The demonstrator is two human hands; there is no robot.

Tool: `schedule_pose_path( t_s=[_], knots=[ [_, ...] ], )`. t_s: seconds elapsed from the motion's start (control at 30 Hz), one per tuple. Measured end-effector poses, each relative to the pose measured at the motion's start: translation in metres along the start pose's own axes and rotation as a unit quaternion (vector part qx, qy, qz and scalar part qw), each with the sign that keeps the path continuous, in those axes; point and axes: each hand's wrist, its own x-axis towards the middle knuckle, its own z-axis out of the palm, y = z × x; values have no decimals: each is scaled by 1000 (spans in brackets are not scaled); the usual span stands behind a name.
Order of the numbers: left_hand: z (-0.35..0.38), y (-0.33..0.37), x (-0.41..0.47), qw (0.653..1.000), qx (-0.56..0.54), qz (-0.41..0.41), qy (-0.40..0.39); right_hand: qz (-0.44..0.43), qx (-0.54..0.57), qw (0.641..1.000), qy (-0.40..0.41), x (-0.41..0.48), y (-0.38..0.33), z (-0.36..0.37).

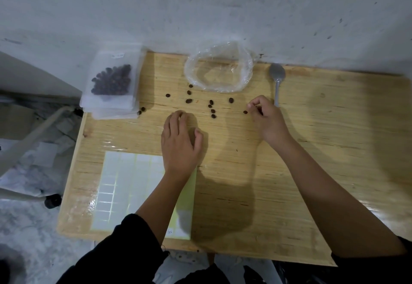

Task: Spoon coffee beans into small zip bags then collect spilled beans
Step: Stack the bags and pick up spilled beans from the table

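Several spilled coffee beans point(211, 107) lie scattered across the wooden table point(312, 150) in front of a crumpled clear plastic bag point(245, 70). My right hand point(266, 117) hovers at their right end with fingers curled, pinching what looks like a dark bean at its fingertips. Another bean point(245, 112) lies on the table just left of those fingertips. My left hand point(180, 141) rests palm down on the table, holding nothing, below the beans. A small zip bag point(111, 81) filled with beans lies on a stack of bags at the back left corner. A grey spoon point(277, 76) lies behind my right hand.
A sheet of white labels point(124, 183) lies at the table's front left, partly under my left forearm. A white wall rises right behind the table. Two beans point(141, 110) sit beside the bag stack. Off the left edge are a pale frame and cluttered floor.
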Motion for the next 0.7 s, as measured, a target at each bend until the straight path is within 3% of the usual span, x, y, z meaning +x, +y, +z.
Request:
schedule_pose_path(
  t_s=[0.07, 0.13, 0.2, 0.37, 0.57, 0.7],
  knots=[
    [0, 0, 0, 1000, 0, 0, 2, 66, 164, 984, -9, 0, -5, -3],
    [0, 0, 0, 1000, 0, 1, 4, 136, 329, 934, -30, -1, -8, -7],
    [0, 0, 0, 1000, 1, 2, 2, 176, 397, 900, -38, -2, -9, -9],
    [0, -1, 0, 1000, -3, 3, 3, 150, 355, 922, -31, -3, -6, -8],
    [1, -1, 0, 1000, -1, 4, 5, 135, 390, 909, -52, -1, -2, -11],
    [1, -1, 0, 1000, -2, 1, 3, 126, 341, 931, -36, 0, -2, -12]
  ],
)
